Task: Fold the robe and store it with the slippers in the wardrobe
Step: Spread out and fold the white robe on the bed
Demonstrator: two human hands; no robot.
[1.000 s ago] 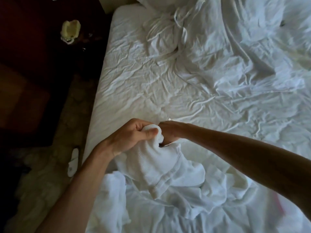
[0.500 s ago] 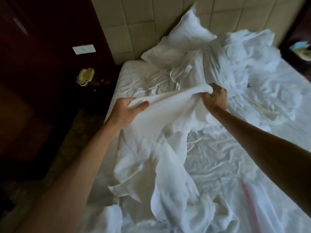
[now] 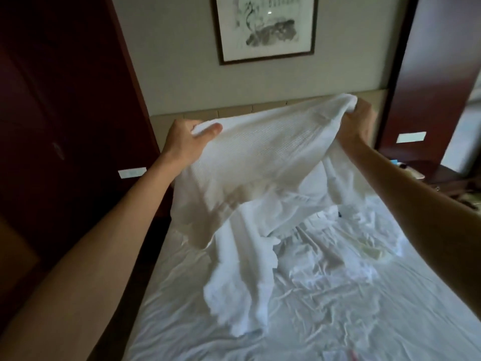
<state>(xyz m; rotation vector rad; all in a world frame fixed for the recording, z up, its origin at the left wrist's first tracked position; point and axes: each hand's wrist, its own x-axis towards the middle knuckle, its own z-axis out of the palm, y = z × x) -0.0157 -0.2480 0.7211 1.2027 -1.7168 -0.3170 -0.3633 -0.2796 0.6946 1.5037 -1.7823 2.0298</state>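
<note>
A white waffle-weave robe point(image 3: 250, 162) hangs spread in the air above the bed. My left hand point(image 3: 187, 142) grips its upper left edge and my right hand point(image 3: 360, 121) grips its upper right edge, both arms stretched forward. The robe's lower part point(image 3: 239, 290) droops down and blurs over the sheet. No slippers and no wardrobe interior show in this view.
The bed point(image 3: 338, 316) with a crumpled white sheet fills the lower frame. A beige headboard point(image 3: 166, 121) and a framed picture point(image 3: 265, 27) are behind. Dark wood panels point(image 3: 65, 126) stand at the left; a dark panel and a cluttered nightstand point(image 3: 442, 178) at the right.
Both hands rose and moved apart, lifting the robe off the bed and spreading it wide. The view tilted up from the mattress to the headboard and wall.
</note>
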